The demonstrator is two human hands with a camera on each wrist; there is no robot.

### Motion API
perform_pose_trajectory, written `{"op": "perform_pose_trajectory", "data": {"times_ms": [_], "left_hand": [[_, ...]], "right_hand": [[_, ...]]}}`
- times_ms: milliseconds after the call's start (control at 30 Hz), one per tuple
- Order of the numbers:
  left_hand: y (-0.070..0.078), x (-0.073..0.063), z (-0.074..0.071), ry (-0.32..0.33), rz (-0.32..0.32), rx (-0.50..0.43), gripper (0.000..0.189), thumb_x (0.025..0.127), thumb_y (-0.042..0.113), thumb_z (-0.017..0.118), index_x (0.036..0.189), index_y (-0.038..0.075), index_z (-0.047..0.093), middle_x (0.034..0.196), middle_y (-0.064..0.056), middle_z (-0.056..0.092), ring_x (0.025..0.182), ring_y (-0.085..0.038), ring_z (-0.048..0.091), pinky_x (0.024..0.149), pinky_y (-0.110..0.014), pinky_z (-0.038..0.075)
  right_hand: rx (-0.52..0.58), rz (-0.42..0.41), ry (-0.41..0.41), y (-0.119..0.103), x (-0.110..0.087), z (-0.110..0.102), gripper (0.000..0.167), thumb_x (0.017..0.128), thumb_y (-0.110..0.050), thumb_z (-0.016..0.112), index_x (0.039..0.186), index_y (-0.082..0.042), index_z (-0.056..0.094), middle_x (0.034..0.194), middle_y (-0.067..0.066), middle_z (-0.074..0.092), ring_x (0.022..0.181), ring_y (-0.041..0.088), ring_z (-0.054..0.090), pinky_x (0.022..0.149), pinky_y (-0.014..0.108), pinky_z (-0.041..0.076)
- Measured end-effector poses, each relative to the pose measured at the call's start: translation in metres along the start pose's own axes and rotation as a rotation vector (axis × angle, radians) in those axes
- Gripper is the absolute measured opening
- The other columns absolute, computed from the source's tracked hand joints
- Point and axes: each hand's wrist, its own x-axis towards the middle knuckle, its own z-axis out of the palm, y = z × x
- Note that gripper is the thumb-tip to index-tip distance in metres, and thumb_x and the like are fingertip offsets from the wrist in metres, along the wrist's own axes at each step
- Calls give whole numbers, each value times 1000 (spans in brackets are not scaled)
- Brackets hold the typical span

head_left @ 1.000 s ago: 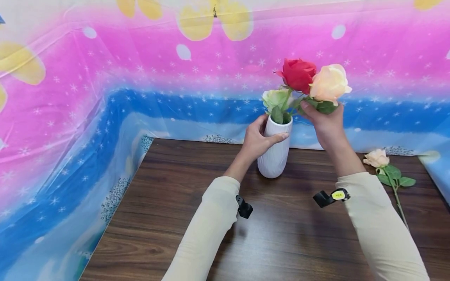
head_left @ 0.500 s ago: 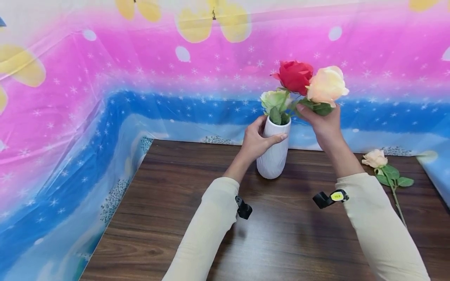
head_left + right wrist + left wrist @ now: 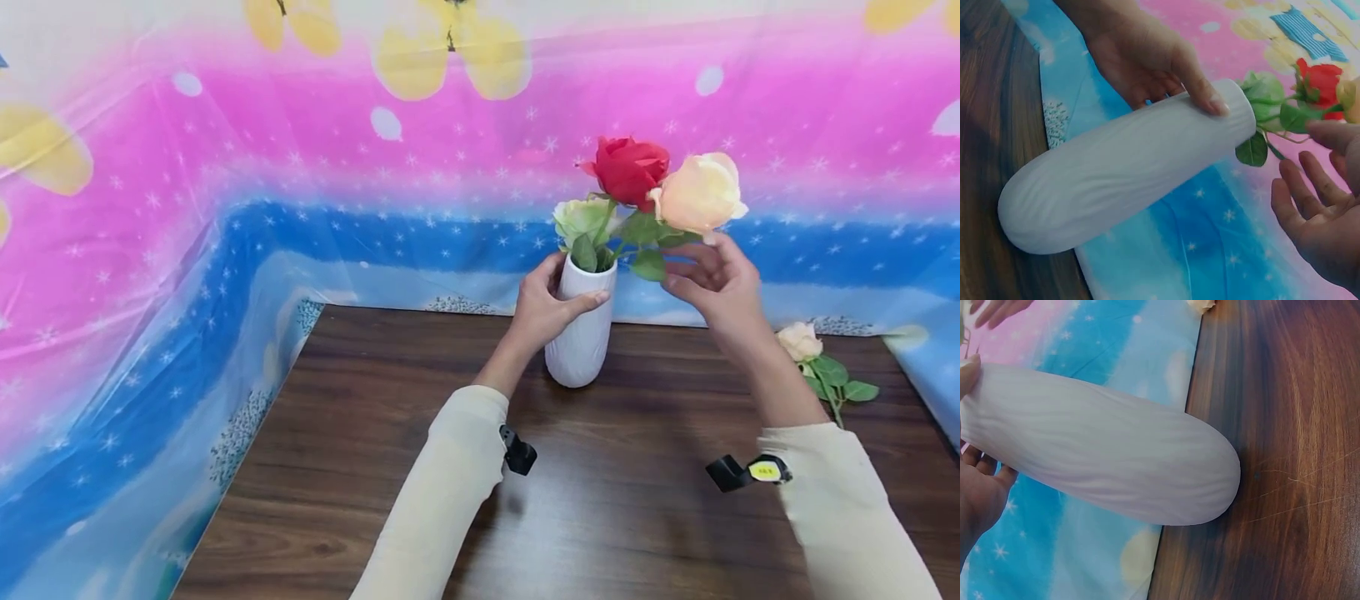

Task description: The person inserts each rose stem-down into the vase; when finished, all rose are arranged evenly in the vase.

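Note:
My left hand (image 3: 546, 305) grips the white ribbed vase (image 3: 579, 350) near its rim, thumb across the front. The vase stands upright on the table; its smooth rounded base fills the left wrist view. From its mouth rise a red rose (image 3: 628, 172), a pale green rose (image 3: 583, 220) and a large peach rose (image 3: 701, 193), which leans out to the right. Just right of the leaves (image 3: 648, 265), below the peach bloom, is my right hand (image 3: 723, 287). In the right wrist view its fingers (image 3: 1302, 190) are spread and loosely bent, with no stem between them.
A smaller peach rose (image 3: 799, 342) lies on the right side of the dark wooden table (image 3: 405, 433), its stem partly behind my right forearm. A pink and blue printed cloth (image 3: 405, 175) hangs behind the table and along its left side.
My right hand has let go of the peach rose's stem and drawn back slightly right and down. The rose stays leaning in the vase. My left hand keeps its grip.

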Motion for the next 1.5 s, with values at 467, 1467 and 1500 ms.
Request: {"op": "perform_pose_trajectory", "data": {"times_ms": [467,1467,1500], "left_hand": [[0,-2,-1,2,13,-5,67,84,23,84,143,11,54,134,-10,66,118,-22,68,99,-35,58],[0,-2,0,1,1,-14,67,84,24,84,143,12,54,134,-10,66,119,-23,68,99,-36,58],[0,-3,0,4,2,-16,67,84,23,84,143,12,54,134,-10,66,119,-23,68,98,-36,58]], "right_hand": [[-158,89,9,11,-76,-67,31,98,7,58,125,-6,66,112,-9,77,100,1,73,82,14,58],[-747,571,448,81,-162,-229,20,104,-19,55,121,-28,59,94,-32,52,76,-23,46,59,6,46],[-805,599,451,86,-164,-235,19,104,-21,55,121,-29,57,94,-31,50,75,-24,43,58,7,46]]}}
